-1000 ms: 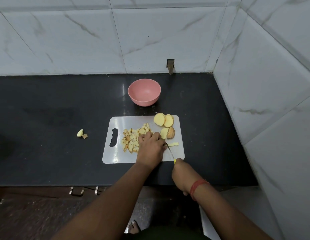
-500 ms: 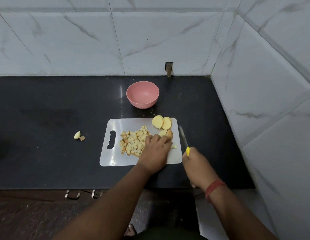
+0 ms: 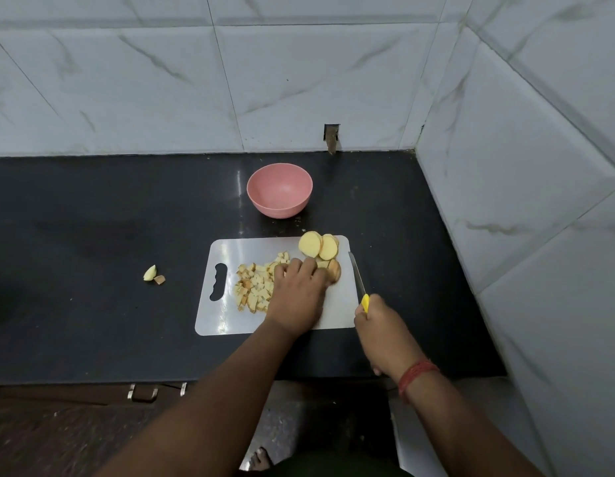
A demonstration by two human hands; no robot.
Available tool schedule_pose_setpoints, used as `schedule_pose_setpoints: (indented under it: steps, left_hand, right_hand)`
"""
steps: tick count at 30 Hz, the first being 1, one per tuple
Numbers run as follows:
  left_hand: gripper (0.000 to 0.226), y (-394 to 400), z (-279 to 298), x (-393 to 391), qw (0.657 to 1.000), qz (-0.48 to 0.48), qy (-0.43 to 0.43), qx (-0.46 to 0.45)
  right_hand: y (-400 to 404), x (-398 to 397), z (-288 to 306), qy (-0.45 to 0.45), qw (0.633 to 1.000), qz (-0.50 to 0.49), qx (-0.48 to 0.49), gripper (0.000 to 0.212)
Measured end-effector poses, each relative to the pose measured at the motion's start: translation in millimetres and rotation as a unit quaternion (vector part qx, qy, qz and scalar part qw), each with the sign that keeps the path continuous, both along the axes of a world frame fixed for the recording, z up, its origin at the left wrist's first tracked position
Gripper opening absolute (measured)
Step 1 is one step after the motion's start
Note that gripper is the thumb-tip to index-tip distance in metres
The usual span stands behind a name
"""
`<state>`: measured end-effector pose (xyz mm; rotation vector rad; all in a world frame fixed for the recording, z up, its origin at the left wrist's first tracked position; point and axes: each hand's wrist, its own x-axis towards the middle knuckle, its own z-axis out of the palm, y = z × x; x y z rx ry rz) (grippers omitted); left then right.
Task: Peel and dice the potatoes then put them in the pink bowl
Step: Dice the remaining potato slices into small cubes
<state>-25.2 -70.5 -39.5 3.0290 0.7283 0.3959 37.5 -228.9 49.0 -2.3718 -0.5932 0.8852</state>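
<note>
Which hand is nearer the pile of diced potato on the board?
Left. The left hand rests against the right edge of the diced potato. The right hand holds the knife off the board's right edge, well away from it.

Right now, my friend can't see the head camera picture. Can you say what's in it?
A person's left hand rests on potato pieces on a white plastic cutting board, beside a pile of diced potato cubes. Their right hand grips a yellow-handled knife at the board's right edge. An empty pink bowl sits behind on the black counter.

The bowl [image 3: 279,194] stands behind the cutting board [image 3: 227,320], which carries potato dice [image 3: 252,287] left of slices [image 3: 319,246].
</note>
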Motion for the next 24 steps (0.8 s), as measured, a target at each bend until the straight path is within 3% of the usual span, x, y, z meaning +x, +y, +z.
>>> schedule_pose_setpoints:
  steps: [3, 13, 20, 24]
  left_hand:
    - [0.032, 3.0, 7.3, 9.3, 0.993, 0.088, 0.011, -0.075]
    - [0.036, 10.5, 10.7, 26.0, 0.980, 0.109, 0.107, -0.125]
    - [0.036, 13.7, 21.9, 34.2, 0.951, 0.192, 0.078, -0.230]
    - [0.023, 10.3, 25.8, 31.1, 0.942, 0.210, 0.024, -0.260]
  right_hand:
    - [3.2, 0.2, -0.1, -0.008, 1.000, 0.008, -0.005, 0.019]
    - [3.5, 2.1, -1.7, -0.013, 1.000, 0.020, -0.016, 0.018]
    - [3.3, 2.8, -2.7, -0.012, 1.000, 0.018, -0.010, 0.017]
    - [3.0, 3.1, -2.3, -0.016, 1.000, 0.021, -0.012, 0.017]
